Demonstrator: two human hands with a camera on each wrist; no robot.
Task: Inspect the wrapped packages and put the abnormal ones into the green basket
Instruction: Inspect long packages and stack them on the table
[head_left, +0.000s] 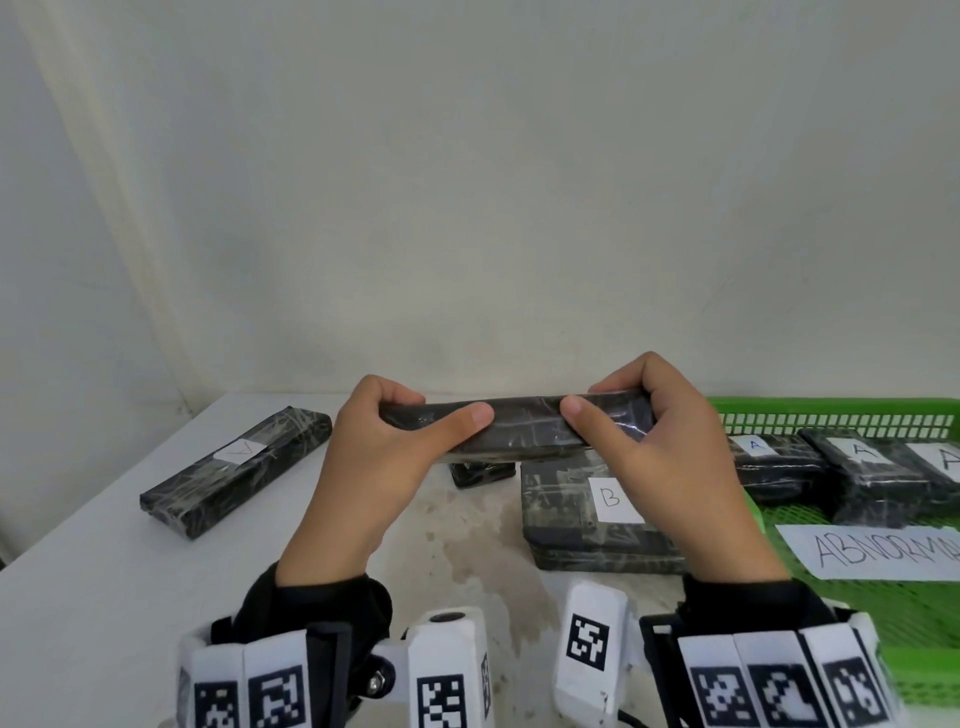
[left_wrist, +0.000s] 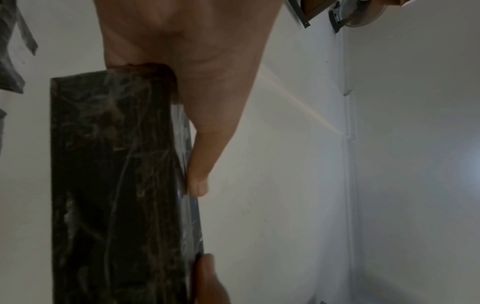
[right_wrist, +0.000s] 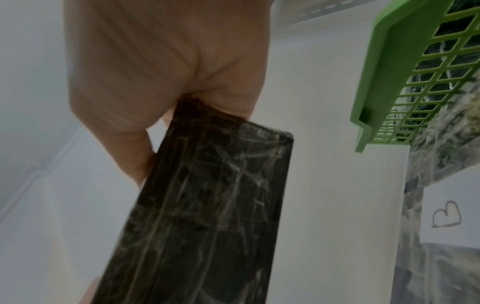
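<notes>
The left hand (head_left: 374, 457) and the right hand (head_left: 660, 447) hold one wrapped package (head_left: 519, 423) between them, raised clear of the desk (head_left: 104, 597). Each hand pinches one end: thumb on the near face, fingers (head_left: 618, 387) curled over the top edge to the far face. The left wrist view shows the left thumb lying along the package edge.

The long axis of the held package runs left to right, level, roughly parallel to the near desk edge. Its narrow side faces the person, so the broad faces cannot be read from the head view. No label is visible on it.

Just below and behind the hands lies a package marked B (head_left: 587, 514), flat on the desk. A small dark item (head_left: 480, 473) sits under the held package; its identity cannot be determined. To the left, well apart, lies another labelled package (head_left: 234, 470), angled diagonally.

The green basket (head_left: 831, 410) stands to the right, holding packages marked A (head_left: 862, 467) and a sheet reading ABNORMAL (head_left: 872, 551). The right hand is the nearer to it. Judgement: inspection is in progress; if rejected, the package travels rightward, right end leading.
</notes>
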